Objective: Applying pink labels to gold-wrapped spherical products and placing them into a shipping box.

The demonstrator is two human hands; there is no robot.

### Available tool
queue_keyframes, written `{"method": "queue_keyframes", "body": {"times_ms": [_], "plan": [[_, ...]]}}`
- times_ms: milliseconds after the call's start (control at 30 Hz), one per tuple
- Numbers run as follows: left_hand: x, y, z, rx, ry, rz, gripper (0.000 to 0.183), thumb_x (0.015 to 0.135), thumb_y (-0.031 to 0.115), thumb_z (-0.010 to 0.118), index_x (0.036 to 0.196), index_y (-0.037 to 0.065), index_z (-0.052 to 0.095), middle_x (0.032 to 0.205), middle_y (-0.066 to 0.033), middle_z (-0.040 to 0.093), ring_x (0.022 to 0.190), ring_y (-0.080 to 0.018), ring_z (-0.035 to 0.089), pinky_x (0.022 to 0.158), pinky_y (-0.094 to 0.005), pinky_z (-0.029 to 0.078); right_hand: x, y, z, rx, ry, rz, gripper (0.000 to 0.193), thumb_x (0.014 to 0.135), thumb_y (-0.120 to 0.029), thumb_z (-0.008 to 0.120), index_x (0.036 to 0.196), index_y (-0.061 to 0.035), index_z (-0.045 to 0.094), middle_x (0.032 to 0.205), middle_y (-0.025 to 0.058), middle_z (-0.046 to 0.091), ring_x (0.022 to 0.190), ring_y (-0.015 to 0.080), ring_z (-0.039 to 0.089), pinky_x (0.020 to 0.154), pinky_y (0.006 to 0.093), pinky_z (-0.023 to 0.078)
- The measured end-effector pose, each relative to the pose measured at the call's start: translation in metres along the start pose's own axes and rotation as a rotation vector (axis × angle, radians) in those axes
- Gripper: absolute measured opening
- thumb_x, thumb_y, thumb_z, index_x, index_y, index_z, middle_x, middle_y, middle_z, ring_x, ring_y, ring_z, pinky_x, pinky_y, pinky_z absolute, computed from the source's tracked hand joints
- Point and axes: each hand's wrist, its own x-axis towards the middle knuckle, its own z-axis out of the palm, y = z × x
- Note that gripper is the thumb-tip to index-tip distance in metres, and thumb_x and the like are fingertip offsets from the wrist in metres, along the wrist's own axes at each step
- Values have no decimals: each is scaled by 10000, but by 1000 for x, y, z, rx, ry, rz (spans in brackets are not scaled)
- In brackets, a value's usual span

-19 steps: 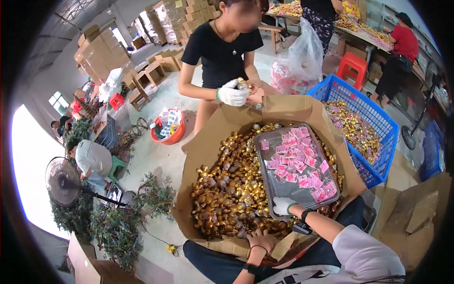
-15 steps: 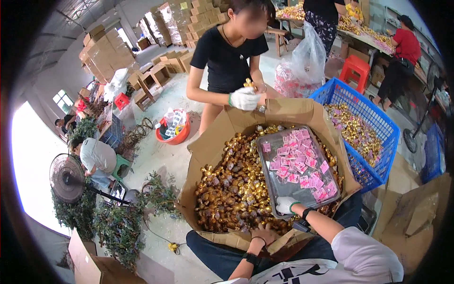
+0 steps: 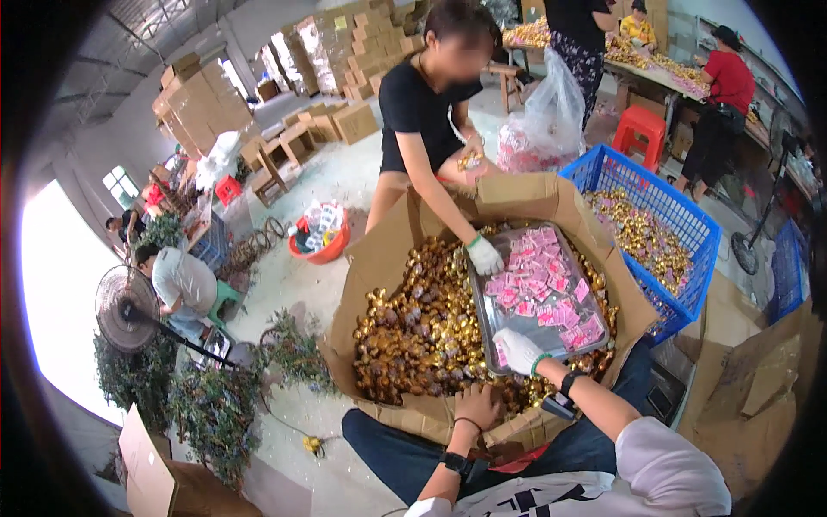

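A large open cardboard box (image 3: pixel 366 263) stands at my lap, filled with small gold and brown foil-wrapped pieces (image 3: pixel 405 336). On them lies a clear plastic tray (image 3: pixel 485 302) with many small pink cards (image 3: pixel 538 280). My bare left hand (image 3: pixel 476 407) reaches over the box's near edge, fingers apart on the gold pieces; their tips are partly hidden. At the tray's near left corner is my white-gloved right hand (image 3: pixel 519 351), closed, with a pink card (image 3: pixel 501 354) showing at its fingers. A co-worker's gloved hand (image 3: pixel 484 257) touches the tray's far left side.
A blue plastic crate (image 3: pixel 676 211) of gold and pink pieces stands at the right. Behind the box sits the co-worker (image 3: pixel 422 112). An orange basin (image 3: pixel 323 241), a fan (image 3: pixel 127 308) and leafy branches (image 3: pixel 211 409) are at the left. A red stool (image 3: pixel 639 129) stands beyond the crate.
My right hand has moved up and inward over the tray's corner; the tray has shifted slightly away. My left hand has moved a little forward. The co-worker's gloved hand has come down to the tray.
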Motion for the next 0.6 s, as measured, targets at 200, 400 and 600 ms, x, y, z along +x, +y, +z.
{"method": "queue_keyframes", "body": {"times_ms": [200,400,600], "plan": [[-7,1,-15,-98,124,61,402,817,335,577,1135,91,539,1043,-135,567,1007,-318,542,885,-463,378,16,43,14,-255,-308,-33,600,835,42,461,1389,-102,280,1135,210,540,831,321,609,735,412,505],[-25,2,-12,-608,536,271,239,796,116,621,1021,51,572,943,-141,560,907,-315,552,777,-402,449,15,-23,-12,-211,-602,283,424,925,-158,398,1344,-90,396,1038,147,624,681,232,610,593,389,493],[-23,6,0,-687,408,353,271,803,142,640,1038,44,548,912,-157,554,816,-344,572,717,-411,476,9,-25,-2,-212,-700,152,322,912,-202,411,1147,-49,571,891,99,652,658,209,596,577,363,473]]}}
